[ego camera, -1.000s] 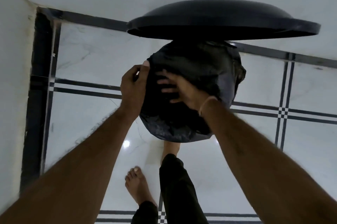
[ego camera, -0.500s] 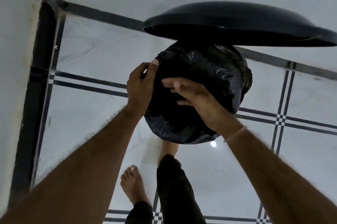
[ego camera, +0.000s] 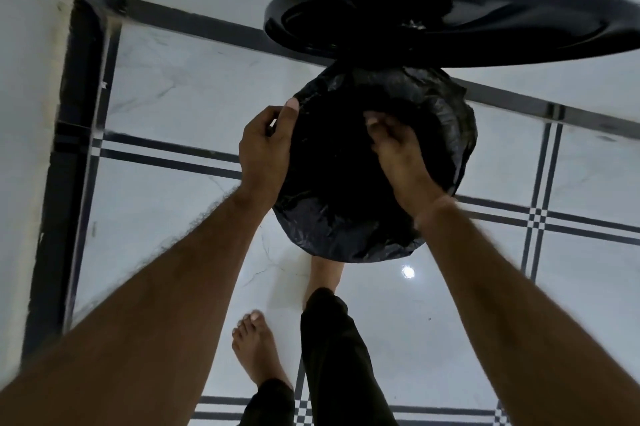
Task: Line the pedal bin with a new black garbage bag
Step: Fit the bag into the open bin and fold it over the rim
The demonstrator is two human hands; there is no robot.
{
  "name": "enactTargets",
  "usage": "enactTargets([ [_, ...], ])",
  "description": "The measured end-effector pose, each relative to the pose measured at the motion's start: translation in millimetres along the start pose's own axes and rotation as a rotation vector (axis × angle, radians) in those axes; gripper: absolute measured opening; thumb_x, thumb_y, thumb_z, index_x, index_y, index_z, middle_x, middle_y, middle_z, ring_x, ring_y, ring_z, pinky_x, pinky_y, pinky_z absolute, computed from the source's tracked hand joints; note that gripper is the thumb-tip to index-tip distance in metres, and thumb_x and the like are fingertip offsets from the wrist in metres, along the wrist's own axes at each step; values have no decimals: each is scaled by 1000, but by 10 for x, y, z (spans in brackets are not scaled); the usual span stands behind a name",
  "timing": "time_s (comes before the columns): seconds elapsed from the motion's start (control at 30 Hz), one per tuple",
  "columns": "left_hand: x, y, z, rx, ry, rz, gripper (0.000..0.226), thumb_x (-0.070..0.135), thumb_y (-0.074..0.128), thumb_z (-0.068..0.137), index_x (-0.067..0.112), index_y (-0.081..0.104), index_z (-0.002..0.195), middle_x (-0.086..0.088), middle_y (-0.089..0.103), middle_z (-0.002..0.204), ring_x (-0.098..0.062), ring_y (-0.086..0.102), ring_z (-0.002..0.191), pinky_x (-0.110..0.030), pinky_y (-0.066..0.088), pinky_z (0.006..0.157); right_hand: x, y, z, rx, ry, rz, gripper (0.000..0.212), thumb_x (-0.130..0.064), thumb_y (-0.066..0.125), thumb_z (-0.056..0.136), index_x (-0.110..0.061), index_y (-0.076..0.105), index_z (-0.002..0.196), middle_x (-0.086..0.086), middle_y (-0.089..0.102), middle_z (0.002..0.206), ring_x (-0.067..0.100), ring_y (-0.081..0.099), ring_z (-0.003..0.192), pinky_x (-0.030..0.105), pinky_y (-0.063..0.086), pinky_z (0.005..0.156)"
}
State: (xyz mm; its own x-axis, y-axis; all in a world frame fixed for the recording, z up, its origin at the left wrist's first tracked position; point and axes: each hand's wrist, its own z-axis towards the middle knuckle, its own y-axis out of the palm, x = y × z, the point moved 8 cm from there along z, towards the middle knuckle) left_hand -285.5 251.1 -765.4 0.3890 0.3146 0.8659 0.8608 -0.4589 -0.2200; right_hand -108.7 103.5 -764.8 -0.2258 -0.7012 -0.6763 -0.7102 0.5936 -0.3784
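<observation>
the left hand pinches the bag edge at the bin's left rim, thumb up, grip closed on the plastic. the bag sits over the bin on the tiled floor, draped down its sides, so the lining looks mostly done; smoothing and tucking seem left. the right hand reaches into the opening, fingers curled on a fold, grip closed on the bag. the plastic looks thin, glossy and crinkled. the lid stands raised behind.
</observation>
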Motion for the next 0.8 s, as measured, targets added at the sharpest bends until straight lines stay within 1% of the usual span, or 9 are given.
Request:
enactTargets([
  [0.07,6,6,-5,-2,4,11,42,57,56,101,32,58,67,15,53,60,-6,52,63,-27,46,69,-36,-113,-333,-28,-12,16,25,-55,61,94,-48,71,116,-29,73,115,7,65,119,35,57,93],
  [0.13,-2,30,-10,-5,3,17,43,56,56,101,32,56,65,16,52,58,-3,51,62,-25,45,69,187,-62,-380,-129,190,89,38,-66,60,88,-52,65,124,-23,70,125,16,62,124,39,55,88],
  [0.23,-19,3,-11,15,3,21,46,55,56,101,33,53,61,16,49,56,-3,48,60,-23,44,69,551,28,-211,-128,416,112,63,-56,56,103,-23,49,156,8,55,155,34,50,142,48,41,119],
  [0.37,-20,6,-12,1,-2,7,50,57,58,100,34,49,56,14,44,56,-5,43,60,-25,42,69,850,124,-38,-88,478,17,57,-40,49,110,-2,50,154,20,54,156,39,51,143,43,39,122],
  [0.5,8,-4,-14,6,-9,-4,49,55,58,101,36,52,55,17,47,54,-2,45,58,-23,42,68,205,82,-477,122,-115,-194,34,-52,56,98,-36,69,125,-9,71,124,17,67,116,26,50,102],
  [0.57,18,-6,-14,11,-1,8,49,55,57,101,36,53,56,18,50,54,0,47,58,-23,42,68,167,381,-790,-135,-147,-120,38,-64,54,89,-41,71,115,-20,73,114,3,67,109,16,49,98],
  [0.63,30,7,-21,8,0,16,49,55,57,101,37,54,56,18,51,54,1,48,58,-22,43,66,438,793,-872,-450,67,-134,52,-70,50,90,-42,69,129,-16,69,136,10,61,129,28,43,115],
  [0.7,34,-1,-28,14,-1,14,49,55,57,101,39,54,54,20,52,53,2,50,56,-15,42,63,593,968,-731,-527,214,-252,55,-63,45,102,-36,57,149,-3,54,159,24,47,149,42,31,127],
  [0.8,35,-32,-36,16,12,26,50,55,56,101,40,53,53,21,50,52,2,49,55,-8,39,59,665,1003,-519,-521,271,-402,56,-52,40,110,-27,45,160,6,40,169,31,34,157,41,22,130],
])
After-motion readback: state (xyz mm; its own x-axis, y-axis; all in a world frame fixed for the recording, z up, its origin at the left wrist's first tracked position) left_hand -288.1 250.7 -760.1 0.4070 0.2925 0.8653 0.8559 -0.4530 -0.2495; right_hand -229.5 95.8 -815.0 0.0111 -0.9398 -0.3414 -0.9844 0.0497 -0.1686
